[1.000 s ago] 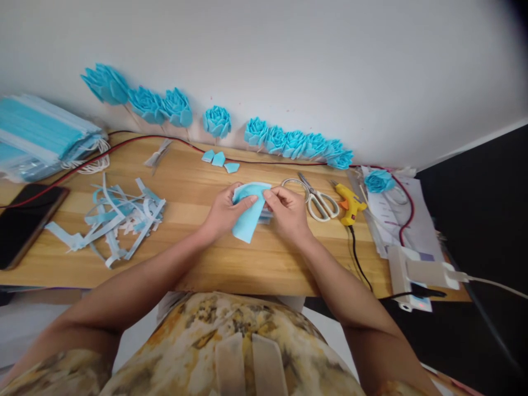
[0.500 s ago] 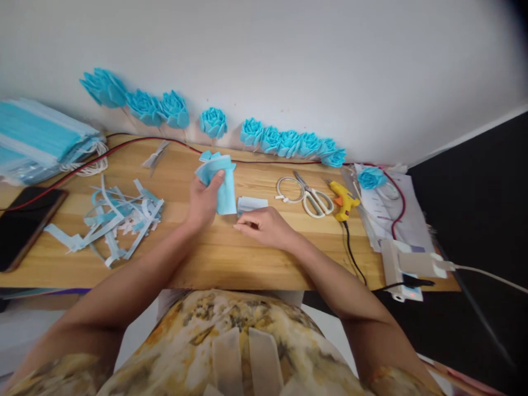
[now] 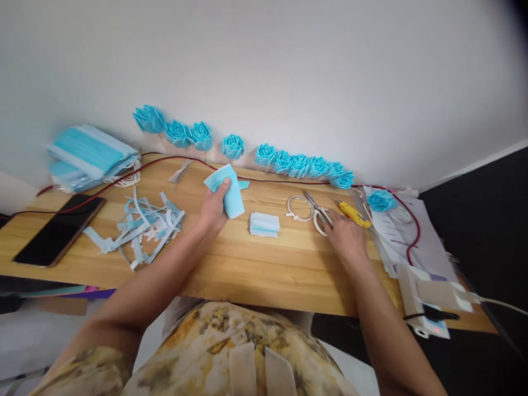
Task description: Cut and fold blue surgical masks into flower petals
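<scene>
My left hand (image 3: 213, 209) is closed around a folded piece of light blue mask fabric (image 3: 231, 192), held just above the wooden desk (image 3: 256, 264). A small stack of cut blue fabric pieces (image 3: 264, 224) lies on the desk to its right. My right hand (image 3: 345, 237) rests on the desk at the white-handled scissors (image 3: 310, 209), fingers curled over their handle. A yellow glue gun (image 3: 353, 214) lies just beyond that hand.
Blue fabric roses (image 3: 289, 162) line the wall. A pile of face masks (image 3: 88, 157) sits far left, a black phone (image 3: 60, 230) and blue-white scraps (image 3: 140, 225) lie left. Papers (image 3: 396, 220), a red cable and a white power strip (image 3: 429, 291) crowd the right end.
My right hand let go of the fabric and moved right to the scissors. My left hand kept the blue piece, lifting it left and away. The cut stack came into view on the desk.
</scene>
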`<move>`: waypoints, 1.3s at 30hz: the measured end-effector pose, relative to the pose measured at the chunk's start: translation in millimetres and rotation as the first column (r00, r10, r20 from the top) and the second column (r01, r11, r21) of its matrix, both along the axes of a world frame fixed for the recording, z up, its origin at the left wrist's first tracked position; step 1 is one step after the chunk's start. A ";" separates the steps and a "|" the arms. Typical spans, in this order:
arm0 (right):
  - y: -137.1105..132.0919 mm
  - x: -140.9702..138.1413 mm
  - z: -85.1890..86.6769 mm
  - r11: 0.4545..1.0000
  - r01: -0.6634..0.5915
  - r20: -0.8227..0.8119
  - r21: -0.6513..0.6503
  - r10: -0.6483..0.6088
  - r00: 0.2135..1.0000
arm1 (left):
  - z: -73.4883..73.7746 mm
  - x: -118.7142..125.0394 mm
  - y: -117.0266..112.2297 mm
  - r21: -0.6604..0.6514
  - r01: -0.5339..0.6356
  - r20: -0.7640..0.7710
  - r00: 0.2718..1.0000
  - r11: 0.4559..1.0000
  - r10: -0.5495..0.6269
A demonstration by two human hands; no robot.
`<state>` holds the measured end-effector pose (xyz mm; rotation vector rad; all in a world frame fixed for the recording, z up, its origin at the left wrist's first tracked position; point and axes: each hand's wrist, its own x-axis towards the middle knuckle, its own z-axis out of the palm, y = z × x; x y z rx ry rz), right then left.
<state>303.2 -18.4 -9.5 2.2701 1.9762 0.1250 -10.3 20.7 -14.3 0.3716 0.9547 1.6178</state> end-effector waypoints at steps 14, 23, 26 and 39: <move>-5.8 -54.2 25.0 0.986 -0.133 -0.935 0.100 0.048 -0.351 | 6.8 -6.2 6.8 -0.133 -0.031 0.069 0.997 0.991 0.040; -7.9 -115.1 8.5 0.784 -0.620 -0.797 0.041 -0.349 -0.493 | -8.0 -14.5 15.1 -0.078 -0.085 -0.090 0.993 0.993 0.078; -15.0 -115.9 -4.5 0.721 -0.693 -0.758 0.015 -0.444 -0.478 | -11.2 -17.7 17.3 -0.053 -0.129 -0.151 0.981 0.990 0.120; -22.2 -118.8 -27.2 0.701 -0.708 -0.733 -0.084 -0.525 -0.433 | -13.3 -16.6 17.9 -0.052 -0.214 -0.191 0.961 0.975 0.201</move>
